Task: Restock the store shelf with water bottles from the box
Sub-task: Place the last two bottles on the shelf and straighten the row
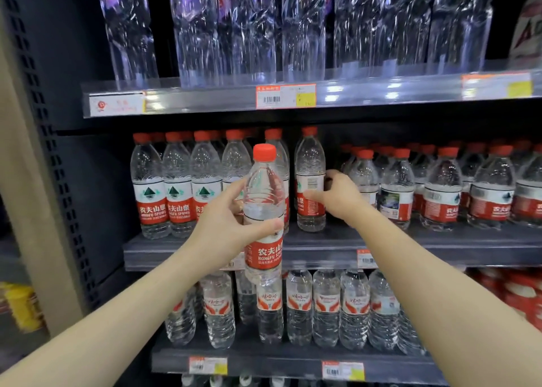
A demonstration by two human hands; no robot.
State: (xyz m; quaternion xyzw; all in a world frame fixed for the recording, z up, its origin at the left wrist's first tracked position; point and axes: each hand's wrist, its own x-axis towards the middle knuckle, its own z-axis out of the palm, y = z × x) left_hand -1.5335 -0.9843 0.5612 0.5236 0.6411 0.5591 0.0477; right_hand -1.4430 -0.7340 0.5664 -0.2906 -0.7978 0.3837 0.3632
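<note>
My left hand (225, 231) is wrapped round a red-capped water bottle (264, 199), held upright in the air in front of the middle shelf (440, 249). My right hand (337, 196) curls round a standing bottle (310, 164) on that shelf.

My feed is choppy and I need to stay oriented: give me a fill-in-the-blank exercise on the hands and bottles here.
The left hand holds the lifted bottle, whose cap is ____.
The right hand grips a standing bottle whose turned label shows a ____.
The wrapped packs on the shelf above carry ____ labels.
Missing words: red; barcode; purple.
</note>
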